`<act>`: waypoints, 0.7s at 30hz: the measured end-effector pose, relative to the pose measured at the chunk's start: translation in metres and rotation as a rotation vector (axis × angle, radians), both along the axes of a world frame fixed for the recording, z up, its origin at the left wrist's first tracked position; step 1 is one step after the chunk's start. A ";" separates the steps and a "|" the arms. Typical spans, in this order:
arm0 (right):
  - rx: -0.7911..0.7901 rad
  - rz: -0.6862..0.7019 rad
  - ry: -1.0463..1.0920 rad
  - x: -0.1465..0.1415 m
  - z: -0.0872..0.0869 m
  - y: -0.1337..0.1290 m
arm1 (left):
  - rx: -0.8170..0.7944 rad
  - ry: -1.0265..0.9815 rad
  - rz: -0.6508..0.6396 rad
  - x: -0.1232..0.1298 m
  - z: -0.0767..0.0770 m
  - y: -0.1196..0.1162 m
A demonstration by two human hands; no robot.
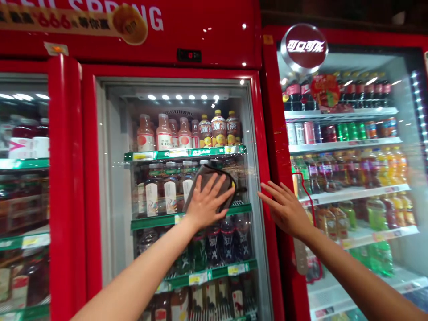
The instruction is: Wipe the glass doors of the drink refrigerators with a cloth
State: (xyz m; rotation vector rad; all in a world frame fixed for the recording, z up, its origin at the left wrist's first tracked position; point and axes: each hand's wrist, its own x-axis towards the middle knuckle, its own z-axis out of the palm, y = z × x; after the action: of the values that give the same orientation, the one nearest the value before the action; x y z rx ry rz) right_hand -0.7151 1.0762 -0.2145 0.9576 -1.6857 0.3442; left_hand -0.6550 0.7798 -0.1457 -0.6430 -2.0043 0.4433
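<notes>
My left hand [207, 201] lies flat with its fingers spread. Under it, a dark grey cloth [219, 171] with a black edge is pressed against the glass door [115, 187] of a red drinks fridge. My right hand [284, 207] has its fingers stretched out toward the left, holding nothing. Its fingertips are at the red door frame [265, 156] on the right side; whether they touch it I cannot tell. Behind the cloth, white-labelled bottles [170, 189] stand on a green-edged shelf, partly hidden.
A second lit fridge [347, 191] with bottles and cans stands to the right, bearing a round sign [304, 48]. At the left is another glass door section [25, 200]. A small red digital display [189, 55] sits above the middle door.
</notes>
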 end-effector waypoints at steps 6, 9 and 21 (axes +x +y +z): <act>-0.197 0.045 -0.001 -0.008 -0.003 0.022 | 0.221 0.211 0.068 -0.046 0.020 0.088; -0.203 0.053 -0.027 -0.005 -0.021 0.036 | 0.035 0.166 0.038 -0.044 -0.040 0.091; -0.167 0.015 -0.094 0.007 -0.044 0.075 | 0.008 0.121 -0.004 -0.073 -0.032 0.139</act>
State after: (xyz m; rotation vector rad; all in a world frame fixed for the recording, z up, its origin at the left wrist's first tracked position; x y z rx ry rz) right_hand -0.7079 1.1512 -0.2584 0.8420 -1.7059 0.5382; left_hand -0.7278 0.9187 -0.1773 -0.6014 -1.8892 0.4602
